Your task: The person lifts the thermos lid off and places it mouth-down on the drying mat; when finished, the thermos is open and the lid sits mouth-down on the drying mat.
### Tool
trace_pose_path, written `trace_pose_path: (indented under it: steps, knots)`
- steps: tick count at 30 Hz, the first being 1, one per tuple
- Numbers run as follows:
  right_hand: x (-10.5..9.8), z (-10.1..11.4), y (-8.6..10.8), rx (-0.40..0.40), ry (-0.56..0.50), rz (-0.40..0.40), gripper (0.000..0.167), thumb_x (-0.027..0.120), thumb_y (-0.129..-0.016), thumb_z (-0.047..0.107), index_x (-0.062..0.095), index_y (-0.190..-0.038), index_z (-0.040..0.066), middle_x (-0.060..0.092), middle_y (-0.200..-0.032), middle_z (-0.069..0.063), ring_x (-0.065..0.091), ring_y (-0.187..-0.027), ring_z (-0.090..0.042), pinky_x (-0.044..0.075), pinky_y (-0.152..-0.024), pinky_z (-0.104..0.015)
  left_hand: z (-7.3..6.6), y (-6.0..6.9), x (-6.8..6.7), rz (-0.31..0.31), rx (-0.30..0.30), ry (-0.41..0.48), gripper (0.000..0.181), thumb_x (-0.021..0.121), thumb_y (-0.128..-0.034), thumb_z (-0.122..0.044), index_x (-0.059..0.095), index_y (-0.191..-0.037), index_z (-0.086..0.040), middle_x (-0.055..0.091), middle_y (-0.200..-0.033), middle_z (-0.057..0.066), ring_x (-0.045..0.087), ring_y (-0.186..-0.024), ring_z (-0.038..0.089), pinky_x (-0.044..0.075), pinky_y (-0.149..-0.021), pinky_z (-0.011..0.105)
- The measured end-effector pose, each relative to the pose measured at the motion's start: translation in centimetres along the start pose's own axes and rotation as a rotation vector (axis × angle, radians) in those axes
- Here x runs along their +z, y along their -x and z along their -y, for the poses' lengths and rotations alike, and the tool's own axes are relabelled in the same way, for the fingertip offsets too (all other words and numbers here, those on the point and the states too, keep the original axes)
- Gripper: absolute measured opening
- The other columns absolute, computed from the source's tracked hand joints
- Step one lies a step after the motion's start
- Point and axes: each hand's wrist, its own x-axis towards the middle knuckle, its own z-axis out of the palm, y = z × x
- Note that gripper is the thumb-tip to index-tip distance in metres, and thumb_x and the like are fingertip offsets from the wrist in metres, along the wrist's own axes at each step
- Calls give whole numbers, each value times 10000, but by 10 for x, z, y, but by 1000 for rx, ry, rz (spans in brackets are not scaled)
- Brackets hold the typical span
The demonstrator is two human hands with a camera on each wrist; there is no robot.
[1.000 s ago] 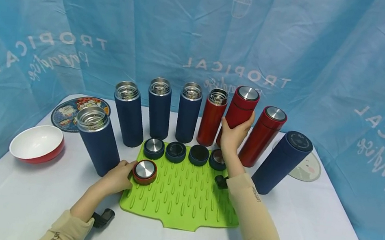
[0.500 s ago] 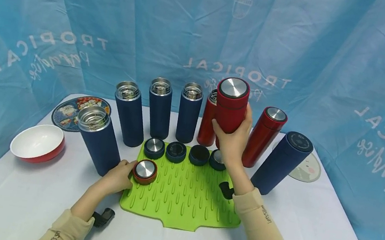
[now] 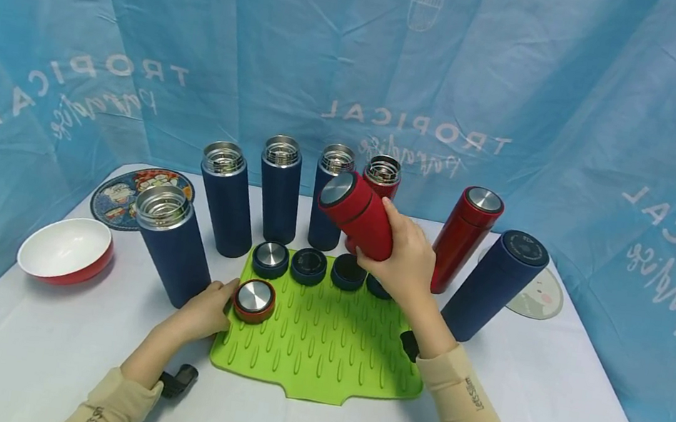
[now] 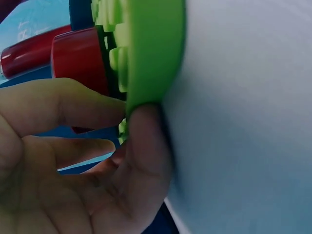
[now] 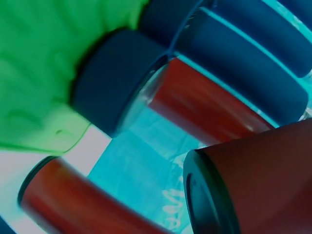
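My right hand [image 3: 403,256] grips a red thermos flask [image 3: 357,214] around its body, held in the air and tilted with its silver-topped lid toward the left. In the right wrist view the flask [image 5: 268,175] shows its dark base. My left hand [image 3: 203,311] pinches the left edge of a green ribbed mat [image 3: 318,352]; in the left wrist view thumb and forefinger meet at the mat's edge [image 4: 156,48]. Right beside those fingers a red lid [image 3: 254,300] lies on the mat. Several navy lids [image 3: 308,267] line the mat's far edge.
Several lidless navy flasks [image 3: 278,195] and a lidless red flask [image 3: 383,174] stand behind the mat. A capped red flask [image 3: 467,236] and capped navy flask [image 3: 496,284] are at right. Left are a bowl [image 3: 66,252] and a patterned round mat [image 3: 119,198].
My right hand has lifted the red flask from the back row, brought it nearer and to the left, and tipped its lid leftward. The left hand has stayed at the mat's edge.
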Motion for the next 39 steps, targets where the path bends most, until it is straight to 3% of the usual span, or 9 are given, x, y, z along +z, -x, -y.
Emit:
trace_pose_path:
  steps: [4, 9, 12, 15, 17, 21, 28, 34, 39]
  knots:
    - [2, -4, 6, -108, 102, 61, 893, 810, -624, 306, 359, -1393, 251, 606, -1075, -121, 595, -892, -289, 519, -649, -450, -6, 5, -3, 6, -21, -37, 748, 546, -727, 75, 232, -1406, 112, 433, -1192, 314, 480, -890, 320, 419, -723, 399]
    - [4, -8, 13, -188, 149, 83, 852, 795, -647, 391, 382, -1381, 260, 604, -1035, -113, 596, -855, -270, 521, -640, -422, -28, 20, -12, -45, -23, -127, 655, 519, -817, 28, 253, -1413, 82, 462, -1199, 299, 539, -908, 322, 456, -731, 431]
    - [5, -10, 15, -225, 171, 93, 838, 780, -658, 447, 392, -1379, 266, 602, -1023, -109, 596, -843, -265, 518, -645, -410, -47, 29, -19, -128, 24, -141, 597, 525, -867, -63, 305, -1413, 35, 507, -1196, 252, 561, -890, 290, 468, -712, 417]
    - [5, -13, 16, -271, 194, 111, 838, 765, -664, 491, 398, -1385, 272, 602, -1006, -109, 594, -823, -261, 515, -652, -403, -62, 31, -25, -217, 134, -65, 549, 526, -917, -185, 347, -1417, -47, 541, -1177, 175, 560, -846, 225, 465, -658, 354]
    - [5, -14, 16, -302, 215, 125, 838, 752, -668, 522, 401, -1389, 278, 601, -993, -109, 590, -805, -260, 513, -648, -399, -69, 27, -28, -268, 220, 0, 551, 521, -938, -275, 338, -1430, -110, 529, -1185, 130, 551, -837, 199, 462, -652, 328]
    - [6, -16, 18, -347, 256, 150, 839, 724, -672, 579, 405, -1392, 288, 597, -979, -109, 589, -790, -257, 512, -646, -391, -79, 8, -29, -326, 359, 112, 591, 494, -943, -394, 290, -1455, -180, 426, -1307, 110, 548, -1000, 237, 494, -772, 385]
    - [7, -15, 23, -372, 245, 148, 847, 712, -674, 596, 442, -1376, 206, 618, -996, -113, 611, -829, -264, 526, -673, -396, -88, -27, -24, -222, 506, 240, 588, 446, -958, -415, 226, -1476, -245, 283, -1429, 108, 476, -1145, 295, 473, -849, 424]
    - [7, -13, 24, -373, 243, 123, 825, 734, -653, 584, 494, -1330, 176, 621, -992, -106, 617, -822, -263, 528, -669, -397, -91, -41, -19, -185, 550, 216, 609, 372, -961, -484, 204, -1472, -198, 336, -1345, 140, 483, -1053, 277, 450, -826, 439]
    - [9, -10, 25, -366, 214, 126, 767, 739, -669, 544, 516, -1308, 182, 617, -987, -107, 613, -822, -262, 528, -684, -402, -94, -47, -14, -239, 516, 151, 628, 291, -952, -546, 277, -1392, -98, 352, -1307, 184, 551, -968, 311, 479, -798, 430]
